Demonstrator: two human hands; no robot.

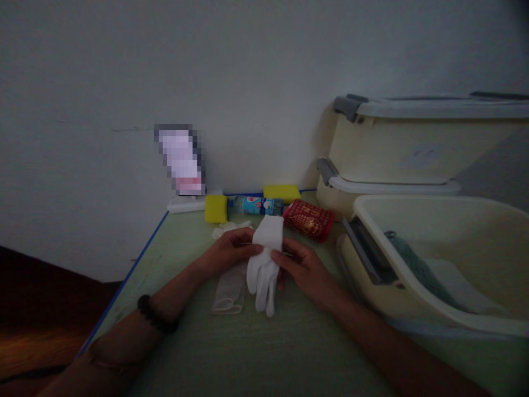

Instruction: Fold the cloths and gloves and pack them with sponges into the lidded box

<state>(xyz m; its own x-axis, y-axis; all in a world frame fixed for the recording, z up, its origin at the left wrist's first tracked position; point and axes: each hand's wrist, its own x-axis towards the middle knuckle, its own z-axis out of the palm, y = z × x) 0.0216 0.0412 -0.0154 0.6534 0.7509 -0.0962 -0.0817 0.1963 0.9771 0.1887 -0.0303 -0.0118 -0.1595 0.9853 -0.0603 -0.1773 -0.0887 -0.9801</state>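
A white cloth glove [266, 264] hangs between my hands above the table, its cuff up and its fingers pointing down toward me. My left hand [229, 251] pinches its left edge, thumb across the front. On the other edge my right hand [303, 267] grips it with the thumb in front and fingers behind. Beneath and left of it, another white glove [228, 292] lies on the table with its cuff toward me. Whitish fabric [231, 226] shows behind my left hand, partly hidden.
Along the wall are a lit phone [182, 160] on a white base, yellow sponges [216, 209] [281, 193], a blue-labelled bottle [258, 205] on its side and a red packet [309, 219]. An open cream bin [433, 207] stands right, holding green netting; stacked lidded boxes [384, 149] stand behind.
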